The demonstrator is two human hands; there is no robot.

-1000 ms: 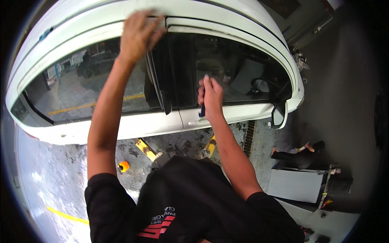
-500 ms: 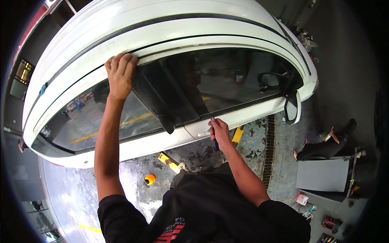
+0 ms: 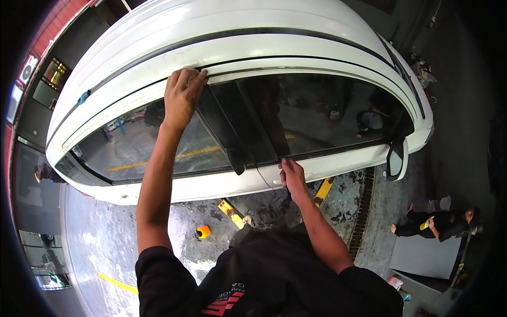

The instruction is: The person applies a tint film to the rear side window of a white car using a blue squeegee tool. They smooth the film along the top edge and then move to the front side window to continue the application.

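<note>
Beside a white car (image 3: 222,187), I face its two side windows. My left hand (image 3: 184,98) is raised, fingers curled at the top of the door frame, closed on the upper end of a black pillar trim (image 3: 224,127). That trim slants down between the windows, and its rounded lower end stands out near the sill. My right hand (image 3: 293,177) is closed around a slim dark tool (image 3: 289,195), beside the front door handle (image 3: 306,175). Its fingertips are at the lower window edge by the pillar. The tool's tip is hard to make out.
The side mirror (image 3: 396,159) sticks out at the right. Yellow lift arms (image 3: 231,212) and an orange bottle (image 3: 203,231) are on the floor below. A floor grate (image 3: 363,211) runs at the right. Another person (image 3: 441,224) is beside a grey panel (image 3: 428,256).
The view has shifted, so the car appears further right and lower. Relative to the door, my right hand has moved slightly left toward the pillar. My left hand stays at the trim's top.
</note>
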